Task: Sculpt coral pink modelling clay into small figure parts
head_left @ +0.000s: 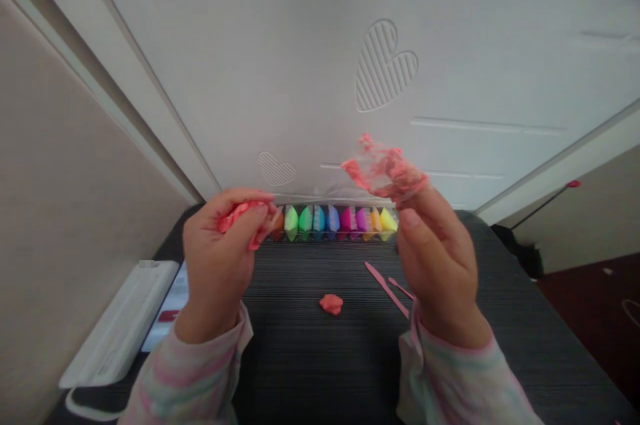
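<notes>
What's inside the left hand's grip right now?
Pink clay shows in the left hand, sticking out on both sides of the thumb. The curled fingers and thumb cover the rest, so its full shape can't be seen.

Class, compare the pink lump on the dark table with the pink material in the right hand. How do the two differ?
The pink lump is compact, while the pink material is ragged and spread out. The lump looks solid and opaque; the material has thin, see-through parts. The lump rests on the table, whereas the material is held up in the right hand. Both share a similar coral-pink colour.
</notes>
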The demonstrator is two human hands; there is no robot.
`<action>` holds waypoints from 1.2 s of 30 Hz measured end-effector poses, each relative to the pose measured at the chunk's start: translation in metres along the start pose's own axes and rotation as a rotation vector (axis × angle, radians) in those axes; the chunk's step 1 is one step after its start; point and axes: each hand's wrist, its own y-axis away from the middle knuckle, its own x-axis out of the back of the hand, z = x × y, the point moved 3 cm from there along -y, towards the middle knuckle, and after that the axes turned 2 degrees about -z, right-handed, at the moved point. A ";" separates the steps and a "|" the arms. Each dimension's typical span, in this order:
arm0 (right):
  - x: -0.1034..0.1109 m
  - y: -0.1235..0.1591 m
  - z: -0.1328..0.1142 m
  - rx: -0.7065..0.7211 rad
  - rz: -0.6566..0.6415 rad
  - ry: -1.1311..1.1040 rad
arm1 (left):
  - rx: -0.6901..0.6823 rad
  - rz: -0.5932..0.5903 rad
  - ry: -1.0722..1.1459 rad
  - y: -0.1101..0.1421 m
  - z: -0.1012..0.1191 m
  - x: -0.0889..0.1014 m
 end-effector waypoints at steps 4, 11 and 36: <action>0.014 -0.006 -0.003 0.001 0.096 -0.060 | -0.065 -0.240 0.293 0.008 0.004 -0.013; 0.025 0.013 -0.012 -0.043 0.103 -0.178 | 0.043 -0.554 -0.284 0.055 -0.022 -0.046; 0.017 0.098 0.073 -0.533 0.017 -0.296 | -0.059 -1.032 -0.653 0.118 -0.089 -0.022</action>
